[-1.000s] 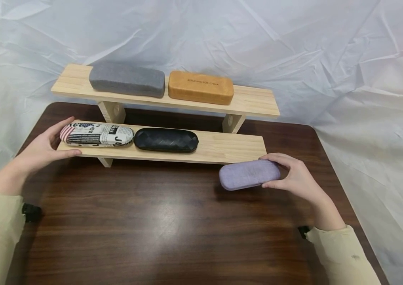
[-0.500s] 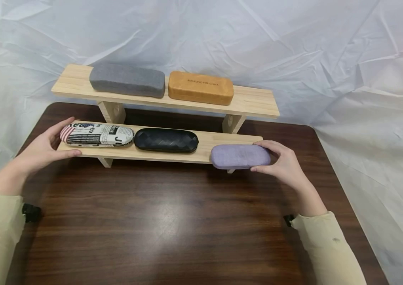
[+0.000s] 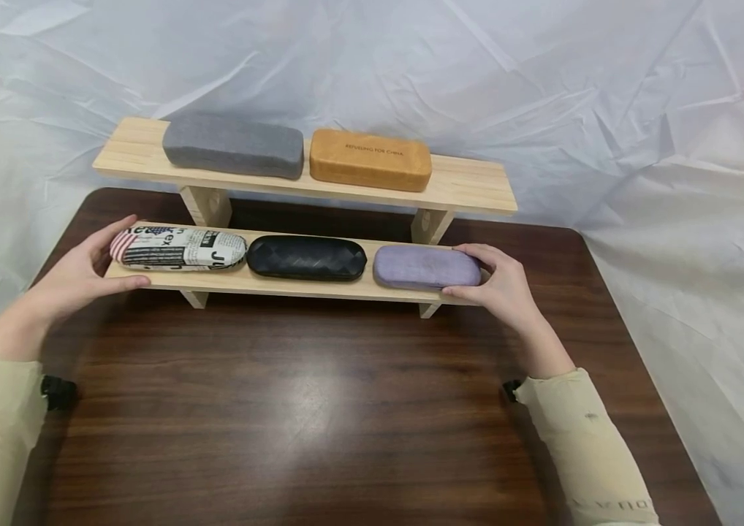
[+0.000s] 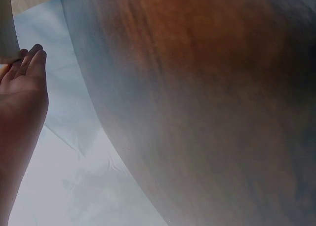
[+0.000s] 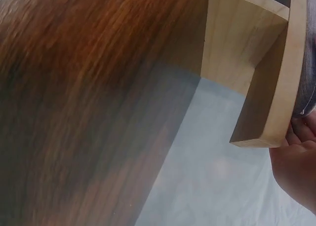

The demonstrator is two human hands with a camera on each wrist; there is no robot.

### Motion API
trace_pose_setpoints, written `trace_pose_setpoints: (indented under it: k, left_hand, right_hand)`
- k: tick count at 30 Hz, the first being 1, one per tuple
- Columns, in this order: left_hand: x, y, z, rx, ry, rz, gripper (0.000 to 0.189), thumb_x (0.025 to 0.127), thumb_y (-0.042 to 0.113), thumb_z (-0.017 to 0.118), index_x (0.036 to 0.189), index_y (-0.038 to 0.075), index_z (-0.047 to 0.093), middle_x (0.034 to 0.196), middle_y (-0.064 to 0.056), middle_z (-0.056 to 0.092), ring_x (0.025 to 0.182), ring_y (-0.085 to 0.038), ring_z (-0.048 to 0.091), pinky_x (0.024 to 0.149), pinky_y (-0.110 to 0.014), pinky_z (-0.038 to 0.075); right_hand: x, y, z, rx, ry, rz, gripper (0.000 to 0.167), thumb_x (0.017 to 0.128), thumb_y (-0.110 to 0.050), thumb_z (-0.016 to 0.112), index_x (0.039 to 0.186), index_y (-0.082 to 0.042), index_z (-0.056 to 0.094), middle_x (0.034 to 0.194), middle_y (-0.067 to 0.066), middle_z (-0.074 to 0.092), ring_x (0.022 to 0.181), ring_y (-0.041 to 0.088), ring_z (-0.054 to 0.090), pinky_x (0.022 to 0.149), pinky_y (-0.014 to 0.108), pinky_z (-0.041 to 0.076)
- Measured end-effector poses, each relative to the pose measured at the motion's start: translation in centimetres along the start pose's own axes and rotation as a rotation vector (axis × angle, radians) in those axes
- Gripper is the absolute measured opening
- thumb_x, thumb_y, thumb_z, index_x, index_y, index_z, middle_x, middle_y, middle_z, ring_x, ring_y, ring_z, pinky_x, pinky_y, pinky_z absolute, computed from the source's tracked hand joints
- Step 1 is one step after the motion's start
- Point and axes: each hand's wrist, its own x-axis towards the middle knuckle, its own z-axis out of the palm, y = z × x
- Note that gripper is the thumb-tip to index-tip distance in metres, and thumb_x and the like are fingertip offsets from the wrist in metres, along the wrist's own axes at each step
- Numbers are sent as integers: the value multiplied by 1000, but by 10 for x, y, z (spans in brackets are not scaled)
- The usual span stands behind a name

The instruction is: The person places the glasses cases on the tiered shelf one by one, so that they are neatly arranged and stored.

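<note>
On the lower board of a two-tier wooden shelf (image 3: 267, 288) three glasses cases lie in a row. My right hand (image 3: 503, 285) grips the purple glasses case (image 3: 426, 267) by its right end, thumb in front and fingers behind. That case rests on the board's right part; its dark underside edge (image 5: 308, 63) shows past the board in the right wrist view. At the far left, my left hand (image 3: 82, 274) holds the board's left end, thumb along the front edge, around the newspaper-print glasses case (image 3: 177, 248). A black woven glasses case (image 3: 306, 258) lies in the middle.
The upper board (image 3: 471, 183) carries a grey glasses case (image 3: 234, 146) and an orange-brown one (image 3: 370, 159) with lettering. Below is a dark wooden table (image 3: 293, 409). White sheeting (image 3: 543, 88) hangs behind and at the sides.
My right hand has carried the purple glasses case left and away from me, from in front of the shelf onto the lower board beside the black case. The left hand has stayed put.
</note>
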Motion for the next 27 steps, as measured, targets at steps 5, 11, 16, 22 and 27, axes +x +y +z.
trace_pose_setpoints:
  k: [5, 11, 16, 22, 27]
  left_hand:
    - [-2, -2, -2, -10, 0, 12, 101, 89, -14, 75, 171, 9, 20, 135, 30, 48, 119, 19, 48, 97, 0, 35]
    - [-6, 0, -5, 11, 1, 3, 102, 89, -14, 75, 171, 8, 19, 137, 30, 47, 118, 21, 47, 96, 0, 35]
    - [-7, 0, -6, 7, 2, 2, 101, 89, -14, 75, 171, 8, 18, 135, 30, 47, 117, 20, 47, 96, 0, 35]
    - [-7, -3, -5, 0, -6, 6, 101, 91, -13, 74, 171, 8, 17, 138, 30, 46, 120, 22, 45, 99, 1, 33]
    - [-6, -1, -4, -4, -4, 10, 100, 90, -14, 74, 171, 7, 18, 136, 29, 47, 120, 20, 47, 98, 0, 34]
  right_hand:
    - [3, -2, 4, 2, -3, 20, 64, 73, -8, 98, 132, -2, 72, 136, 15, 69, 126, 26, 63, 109, 38, 54]
    - [3, -4, 8, 12, -20, 16, 64, 74, -6, 97, 132, -1, 71, 133, 17, 69, 120, 24, 63, 108, 51, 53]
    - [3, -5, 11, 28, -32, 4, 65, 76, -7, 97, 134, -2, 69, 134, 16, 68, 120, 23, 61, 105, 30, 52]
    - [3, -2, 14, 46, -36, -17, 67, 77, -6, 96, 138, -2, 67, 136, 17, 66, 121, 23, 60, 96, 8, 43]
    - [0, 1, 14, 56, -31, -44, 71, 77, -4, 95, 141, -3, 66, 139, 16, 66, 125, 23, 58, 99, 8, 40]
